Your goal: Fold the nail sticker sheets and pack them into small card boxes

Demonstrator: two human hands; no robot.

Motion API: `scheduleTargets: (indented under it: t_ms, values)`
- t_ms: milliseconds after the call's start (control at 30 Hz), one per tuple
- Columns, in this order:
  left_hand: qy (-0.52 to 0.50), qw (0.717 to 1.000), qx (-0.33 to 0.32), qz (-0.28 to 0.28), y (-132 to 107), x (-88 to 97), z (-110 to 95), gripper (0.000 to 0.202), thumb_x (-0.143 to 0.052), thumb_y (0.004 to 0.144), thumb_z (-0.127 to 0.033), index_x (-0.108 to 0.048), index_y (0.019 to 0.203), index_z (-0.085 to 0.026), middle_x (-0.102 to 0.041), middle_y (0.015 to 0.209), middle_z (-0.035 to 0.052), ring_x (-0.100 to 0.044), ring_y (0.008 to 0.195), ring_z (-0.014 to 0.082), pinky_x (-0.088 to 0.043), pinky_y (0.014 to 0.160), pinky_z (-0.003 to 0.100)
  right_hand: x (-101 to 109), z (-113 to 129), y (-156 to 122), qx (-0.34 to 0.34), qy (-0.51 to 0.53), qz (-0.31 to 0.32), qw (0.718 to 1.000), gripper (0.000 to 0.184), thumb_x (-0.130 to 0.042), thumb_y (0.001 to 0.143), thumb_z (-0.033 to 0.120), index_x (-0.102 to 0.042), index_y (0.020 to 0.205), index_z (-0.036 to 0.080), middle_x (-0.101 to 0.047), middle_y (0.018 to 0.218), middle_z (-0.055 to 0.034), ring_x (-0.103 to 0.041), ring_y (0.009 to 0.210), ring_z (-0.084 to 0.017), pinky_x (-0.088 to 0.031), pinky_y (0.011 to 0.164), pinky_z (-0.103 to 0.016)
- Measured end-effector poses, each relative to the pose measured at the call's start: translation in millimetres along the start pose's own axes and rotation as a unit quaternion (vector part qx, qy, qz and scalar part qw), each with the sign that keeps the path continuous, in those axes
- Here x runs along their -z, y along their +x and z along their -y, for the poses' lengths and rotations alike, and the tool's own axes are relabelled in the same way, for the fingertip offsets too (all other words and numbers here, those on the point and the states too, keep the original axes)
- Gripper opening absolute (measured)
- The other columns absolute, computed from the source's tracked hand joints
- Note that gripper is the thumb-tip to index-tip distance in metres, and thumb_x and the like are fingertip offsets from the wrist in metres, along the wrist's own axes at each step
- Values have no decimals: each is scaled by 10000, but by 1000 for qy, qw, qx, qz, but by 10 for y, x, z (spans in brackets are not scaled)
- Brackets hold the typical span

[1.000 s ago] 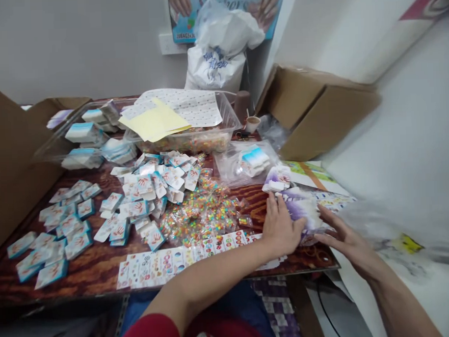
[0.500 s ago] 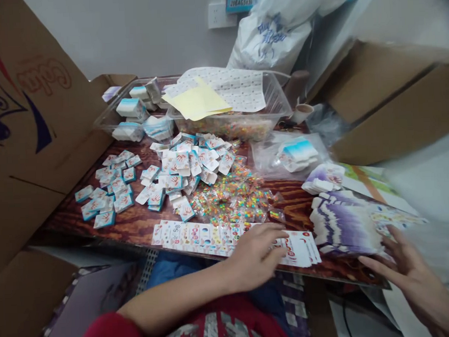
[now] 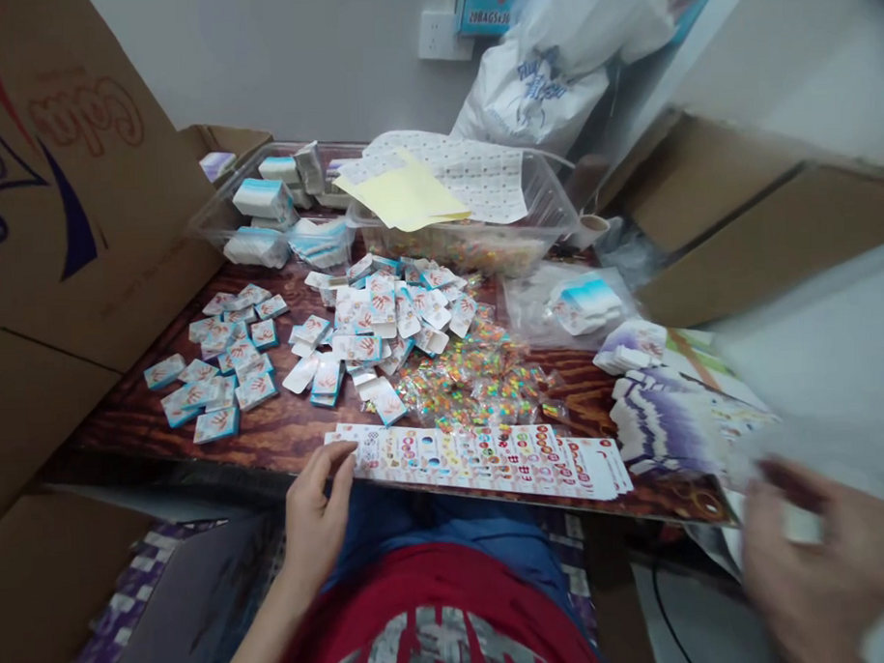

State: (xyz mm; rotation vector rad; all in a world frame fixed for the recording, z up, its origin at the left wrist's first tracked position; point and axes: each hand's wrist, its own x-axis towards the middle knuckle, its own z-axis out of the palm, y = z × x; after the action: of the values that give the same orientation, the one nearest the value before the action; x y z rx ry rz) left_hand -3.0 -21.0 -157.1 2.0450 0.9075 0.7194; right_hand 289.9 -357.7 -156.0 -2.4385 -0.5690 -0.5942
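A fanned row of white printed cards (image 3: 482, 461) with small coloured pictures lies along the table's front edge. My left hand (image 3: 321, 505) is at the row's left end, its fingertips touching the cards, with thumb and forefinger a little apart. To the right of the table, my right hand (image 3: 819, 550) is smeared by motion; its fingers look curled, and whether it holds something does not show. The purple-and-white stack of folded cartons (image 3: 667, 425) is the nearest thing to it. Behind the row lie small clear packets of coloured pieces (image 3: 479, 379) and a heap of little white-and-blue boxes (image 3: 376, 314).
A smaller group of boxes (image 3: 230, 368) lies at the left, beside a big cardboard box (image 3: 68, 219). Clear plastic tubs (image 3: 553, 202) stand at the back under yellow paper (image 3: 404, 193). A clear bag (image 3: 514, 310) holds blue-and-white cartons. Cardboard (image 3: 764, 224) leans at the right.
My left hand has moved from the right half of the card row to its left end. My right hand has drawn away from the purple stack. The view has shifted slightly.
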Motion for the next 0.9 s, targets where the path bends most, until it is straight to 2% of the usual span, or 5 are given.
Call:
scheduleTargets:
  t_ms: [67,133,267,533,900]
  values:
    - [13,997,-74,30,2,-104,-6,131,-532,948,-234,-649,989,-194,-697,1001,46,-645,953,185,-496,856,312,-122,557,-71,121,92,116,982,217,-512,943,361,-642,1028,210,-669,950,-125,-635,925,-309,-493,815,-471]
    - [24,985,-154,72,45,-240,-31,116,-522,948,-194,-638,945,-189,-690,992,55,-629,965,189,-499,859,327,-323,1023,-165,206,164,277,924,177,-483,970,286,-649,983,227,-682,914,-79,-630,885,-253,-500,799,-405]
    - [82,955,-254,127,214,-468,-44,132,-506,945,-167,-635,964,-182,-672,1091,89,-584,1061,229,-498,912,399,-740,1495,-266,262,149,346,888,243,-440,985,209,-674,922,209,-672,823,-74,-607,820,-237,-484,762,-370]
    - [194,942,-239,133,368,-524,34,293,-526,928,-230,-609,1205,-179,-566,1348,140,-463,1295,300,-360,1096,543,-1103,1670,45,222,74,373,898,287,-483,964,165,-639,1205,153,-672,1125,-137,-578,1053,-277,-443,921,-410]
    - [194,935,-242,172,232,-529,34,396,-624,881,-311,-571,1250,-176,-521,1405,142,-394,1356,311,-252,1153,577,-958,1783,-11,286,81,417,859,194,-727,801,202,-596,945,200,-588,1043,-83,-486,1030,-291,-402,893,-411]
